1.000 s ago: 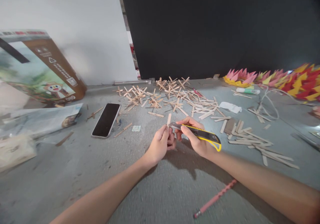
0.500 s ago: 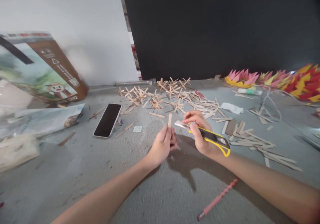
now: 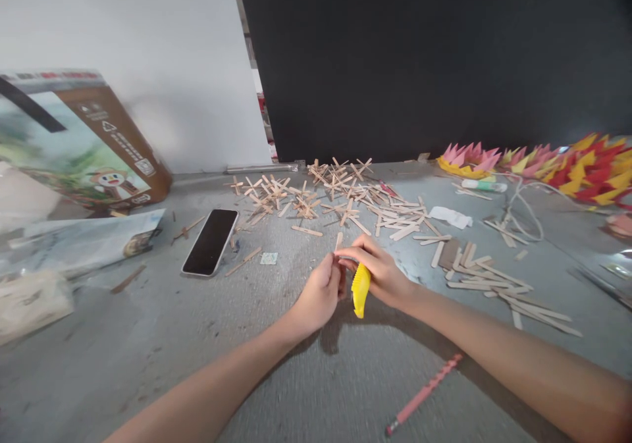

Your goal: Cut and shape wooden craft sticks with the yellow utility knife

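Grey counter (image 3: 222, 351), black panel (image 3: 434, 61) along its far edge. From my station I see the left hand (image 3: 318, 295) pinching a wooden stick (image 3: 339, 239), tip up, over mid-counter. Right hand (image 3: 382, 275) grips a yellow cutter (image 3: 361, 291), handle end down, index fingertip at the stick; blade hidden. Phone (image 3: 210, 242) left; pink pencil (image 3: 424, 393) toward the near edge, right of centre.

Signs on the brown carton (image 3: 157, 178)
It bears a recycling triangle (image 3: 108, 127) and a square code (image 3: 144, 167); the white print (image 3: 127, 143) between them is too blurred to read.
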Available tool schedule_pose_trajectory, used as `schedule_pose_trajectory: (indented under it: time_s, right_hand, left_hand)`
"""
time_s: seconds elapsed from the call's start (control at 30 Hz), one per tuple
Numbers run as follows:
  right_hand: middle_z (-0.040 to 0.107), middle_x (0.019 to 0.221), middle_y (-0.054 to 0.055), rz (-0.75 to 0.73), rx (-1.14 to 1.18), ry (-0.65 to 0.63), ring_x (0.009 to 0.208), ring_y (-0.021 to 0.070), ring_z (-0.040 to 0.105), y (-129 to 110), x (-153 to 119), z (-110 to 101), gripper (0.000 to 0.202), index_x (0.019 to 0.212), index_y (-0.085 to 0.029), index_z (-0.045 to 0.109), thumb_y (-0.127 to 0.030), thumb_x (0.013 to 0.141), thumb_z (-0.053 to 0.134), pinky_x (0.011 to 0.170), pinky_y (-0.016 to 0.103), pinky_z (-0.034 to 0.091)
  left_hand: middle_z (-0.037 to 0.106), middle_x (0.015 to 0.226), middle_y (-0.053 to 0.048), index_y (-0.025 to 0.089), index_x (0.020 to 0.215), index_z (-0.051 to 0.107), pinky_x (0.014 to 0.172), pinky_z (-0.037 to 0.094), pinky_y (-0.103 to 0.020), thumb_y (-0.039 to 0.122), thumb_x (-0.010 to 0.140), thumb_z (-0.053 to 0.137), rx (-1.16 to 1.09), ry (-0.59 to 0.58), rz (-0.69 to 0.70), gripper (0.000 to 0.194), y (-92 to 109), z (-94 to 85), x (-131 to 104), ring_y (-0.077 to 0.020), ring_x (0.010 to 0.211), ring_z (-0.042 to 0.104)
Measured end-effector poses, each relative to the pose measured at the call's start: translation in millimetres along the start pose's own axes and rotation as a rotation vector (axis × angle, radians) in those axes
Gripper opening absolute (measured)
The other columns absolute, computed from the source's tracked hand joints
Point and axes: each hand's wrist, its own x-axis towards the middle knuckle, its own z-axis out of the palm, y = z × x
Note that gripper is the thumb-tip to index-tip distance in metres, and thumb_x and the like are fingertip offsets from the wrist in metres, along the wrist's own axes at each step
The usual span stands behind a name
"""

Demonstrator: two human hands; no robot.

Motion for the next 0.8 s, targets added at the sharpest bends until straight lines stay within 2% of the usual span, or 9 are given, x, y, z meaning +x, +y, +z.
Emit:
schedule_pose_trajectory:
  time_s: [0.1, 0.23, 0.57, 0.8]
  right_hand:
    - [0.053, 0.097, 0.005, -0.005, 0.027, 0.014, 0.088, 0.0202, 0.059, 1.7, 0.1, -0.1, 0.030, 0.130, -0.032, 0.065, -0.022, 0.104, 0.055, 0.076, 0.035, 0.054]
    - [0.053, 0.096, 0.003, 0.026, 0.094, 0.020, 0.085, 0.0180, 0.059, 2.0, 1.3, -0.8, 0.024, 0.123, -0.029, 0.068, -0.021, 0.103, 0.057, 0.074, 0.032, 0.051]
    - [0.059, 0.090, 0.002, 0.142, 0.162, 0.026, 0.077, 0.0165, 0.060, 1.2, 10.8, -3.9, 0.004, 0.100, -0.025, 0.070, -0.025, 0.098, 0.066, 0.069, 0.030, 0.048]
    - [0.060, 0.095, 0.002, 0.232, 0.155, -0.049, 0.082, 0.0159, 0.060, -7.4, 13.7, -5.3, 0.008, 0.098, -0.023, 0.064, -0.017, 0.098, 0.060, 0.072, 0.028, 0.045]
  left_hand:
    - [0.040, 0.067, 0.007, 0.022, 0.081, 0.040, 0.054, 0.038, -0.021, 0.046, 0.101, 0.046, 0.017, 0.013, 0.009, 0.032, 0.0, -0.4, 0.6, -0.0094, 0.057, 0.039]
    - [0.041, 0.067, 0.007, 0.022, 0.083, 0.043, 0.052, 0.035, -0.021, 0.045, 0.101, 0.046, 0.060, 0.003, 0.014, 0.029, -3.1, -2.2, 2.5, -0.0096, 0.055, 0.039]
    - [0.049, 0.062, 0.004, 0.023, 0.084, 0.044, 0.055, 0.034, -0.024, 0.038, 0.103, 0.046, 0.223, 0.001, 0.143, 0.025, -14.5, -8.3, 4.4, -0.0119, 0.055, 0.045]
    - [0.056, 0.070, 0.001, 0.022, 0.090, 0.049, 0.059, 0.040, -0.025, 0.036, 0.101, 0.050, 0.256, -0.014, 0.202, 0.018, -15.4, -8.9, 3.5, -0.0136, 0.061, 0.052]
